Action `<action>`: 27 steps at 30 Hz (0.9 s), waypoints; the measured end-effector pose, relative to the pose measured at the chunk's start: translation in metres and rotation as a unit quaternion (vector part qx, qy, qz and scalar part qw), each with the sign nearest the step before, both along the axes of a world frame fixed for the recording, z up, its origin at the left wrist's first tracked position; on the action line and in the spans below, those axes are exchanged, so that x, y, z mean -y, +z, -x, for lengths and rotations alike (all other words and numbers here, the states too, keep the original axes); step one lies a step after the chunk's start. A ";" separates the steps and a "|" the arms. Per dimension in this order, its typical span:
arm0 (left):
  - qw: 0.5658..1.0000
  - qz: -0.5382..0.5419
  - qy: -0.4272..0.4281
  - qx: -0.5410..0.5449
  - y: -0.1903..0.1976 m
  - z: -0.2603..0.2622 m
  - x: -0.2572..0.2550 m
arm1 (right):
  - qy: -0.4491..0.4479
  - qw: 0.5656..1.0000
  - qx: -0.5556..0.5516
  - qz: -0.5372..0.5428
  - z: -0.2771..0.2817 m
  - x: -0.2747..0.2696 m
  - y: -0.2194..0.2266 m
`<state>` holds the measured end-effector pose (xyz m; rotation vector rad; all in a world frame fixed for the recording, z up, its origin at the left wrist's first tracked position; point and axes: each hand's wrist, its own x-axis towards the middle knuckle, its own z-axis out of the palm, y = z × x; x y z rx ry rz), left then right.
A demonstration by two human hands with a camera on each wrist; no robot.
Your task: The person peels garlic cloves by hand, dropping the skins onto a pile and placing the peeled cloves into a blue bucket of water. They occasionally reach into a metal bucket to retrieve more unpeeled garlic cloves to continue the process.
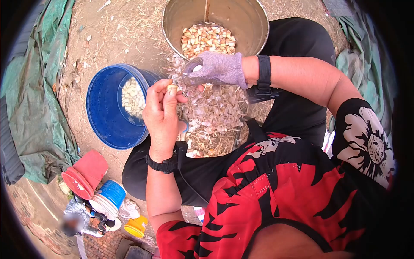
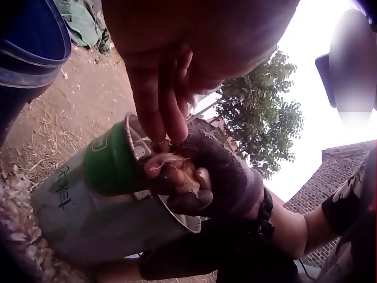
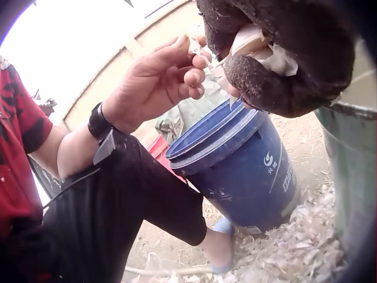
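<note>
My bare left hand pinches a pale garlic clove between thumb and fingertip. Right beside it, my right hand wears a dirty lilac work glove and curls round several garlic cloves, some with papery skin on. In the right wrist view, thin skin hangs where the two hands meet. Below the hands spreads a heap of loose garlic skins. Unpeeled cloves fill the bottom of a metal bucket ahead; white peeled cloves sit in a blue bucket to the left.
A stick stands in the metal bucket. Green sheeting lies along the left. Red buckets, a blue-and-white bucket and a yellow tub stand at lower left, near another person. My bent legs flank the skins.
</note>
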<state>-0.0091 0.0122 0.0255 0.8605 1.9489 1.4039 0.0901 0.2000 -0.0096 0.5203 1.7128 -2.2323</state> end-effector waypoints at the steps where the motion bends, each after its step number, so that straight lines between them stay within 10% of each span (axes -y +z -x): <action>1: 1.000 -0.001 0.001 -0.001 0.004 0.001 -0.001 | 0.008 0.994 -0.048 -0.098 0.002 -0.001 -0.008; 3: 0.980 -0.079 0.068 0.171 0.013 0.004 -0.003 | 0.020 0.976 -0.097 -0.195 0.002 -0.001 -0.009; 9: 0.994 -0.051 0.040 0.093 0.006 0.007 0.007 | 0.030 0.985 -0.002 0.171 0.000 -0.003 0.009; 12: 0.999 -0.012 0.028 0.009 0.003 0.004 0.009 | 0.067 0.983 -0.148 0.089 -0.002 -0.001 0.007; 19: 0.978 0.041 -0.013 -0.204 -0.006 0.002 0.007 | 0.026 0.987 -0.078 0.136 0.004 0.005 -0.007; 27: 0.994 0.018 -0.014 -0.105 -0.005 -0.006 -0.002 | -0.017 0.991 -0.068 0.111 0.001 0.003 -0.011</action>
